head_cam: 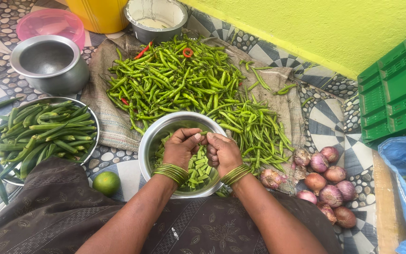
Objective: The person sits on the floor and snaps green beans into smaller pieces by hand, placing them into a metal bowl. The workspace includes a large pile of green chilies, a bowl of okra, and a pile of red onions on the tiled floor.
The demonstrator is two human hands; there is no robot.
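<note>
Head view: both hands' fingers (194,137) pinch a green bean (203,133) between them, above the steel bowl (152,136).

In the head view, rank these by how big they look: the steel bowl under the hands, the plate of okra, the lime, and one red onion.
1. Plate of okra, widest.
2. Steel bowl, slightly smaller; it sits nearer the camera, so the gap is unsure.
3. Lime and a red onion look alike; not ranked.

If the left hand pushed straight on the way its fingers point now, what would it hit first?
Most likely the right hand: the left hand points right across the steel bowl, fingertips about touching it around a green bean.
</note>
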